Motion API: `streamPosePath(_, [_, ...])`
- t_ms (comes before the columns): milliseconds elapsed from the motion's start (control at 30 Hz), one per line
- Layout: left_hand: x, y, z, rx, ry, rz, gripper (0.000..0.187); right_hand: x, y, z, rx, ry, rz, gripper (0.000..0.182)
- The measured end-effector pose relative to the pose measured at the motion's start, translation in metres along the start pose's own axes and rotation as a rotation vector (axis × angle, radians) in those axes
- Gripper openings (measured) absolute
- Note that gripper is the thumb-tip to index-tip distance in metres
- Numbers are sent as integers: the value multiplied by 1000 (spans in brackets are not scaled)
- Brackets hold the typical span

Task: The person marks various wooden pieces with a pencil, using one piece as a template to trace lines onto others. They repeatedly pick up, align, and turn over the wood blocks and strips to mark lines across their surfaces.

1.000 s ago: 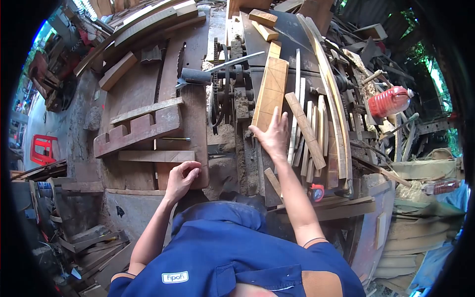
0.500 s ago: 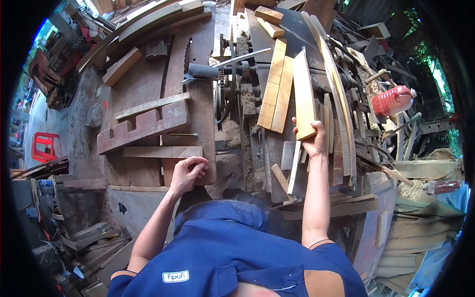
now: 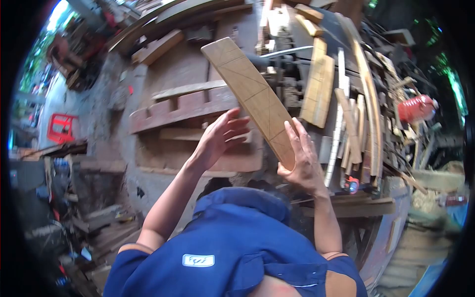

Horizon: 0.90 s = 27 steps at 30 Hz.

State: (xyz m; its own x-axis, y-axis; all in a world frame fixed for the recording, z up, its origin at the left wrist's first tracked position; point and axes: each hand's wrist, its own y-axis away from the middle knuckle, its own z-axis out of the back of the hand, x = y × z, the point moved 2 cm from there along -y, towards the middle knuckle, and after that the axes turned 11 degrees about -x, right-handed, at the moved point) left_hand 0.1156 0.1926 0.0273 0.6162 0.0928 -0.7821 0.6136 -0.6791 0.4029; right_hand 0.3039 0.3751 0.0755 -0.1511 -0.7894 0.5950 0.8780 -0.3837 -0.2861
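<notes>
A wooden board (image 3: 252,94) marked with pencilled lines slants up and to the left across the middle of the view. Its near end is gripped by my right hand (image 3: 304,161), thumb at the near edge and fingers along the right side. Just left of the board, my left hand (image 3: 220,136) is raised with its fingers apart and holds nothing. Behind that hand lies a notched wooden piece (image 3: 183,110) on the brown bench top (image 3: 175,62), with a pale strip (image 3: 185,90) along its far side.
Two marked boards (image 3: 316,86) lie right of the machine parts (image 3: 284,49). Long curved strips (image 3: 363,74) and thin sticks (image 3: 351,128) are farther right, near a red-filled plastic bottle (image 3: 418,109). A wooden block (image 3: 158,47) rests at the far left.
My right hand has brought the board leftward from the right-hand pile and turned its marked face up. The left hand has risen off the bench and opened. The whole view has shifted.
</notes>
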Motion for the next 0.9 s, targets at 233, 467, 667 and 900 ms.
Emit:
streamPosePath(233, [-34, 30, 76, -167, 214, -116, 37, 63, -24, -57, 137, 108, 321, 112])
streamPosePath(467, [-40, 56, 138, -225, 253, -176, 35, 102, -44, -101, 250, 89, 361, 108])
streamPosePath(667, [-28, 58, 160, -386, 336, -194, 32, 96, -52, -118, 175, 197, 324, 100])
streamPosePath(900, [-7, 48, 191, -581, 581, -225, 28, 66, -42, -134, 16, 130, 85, 59])
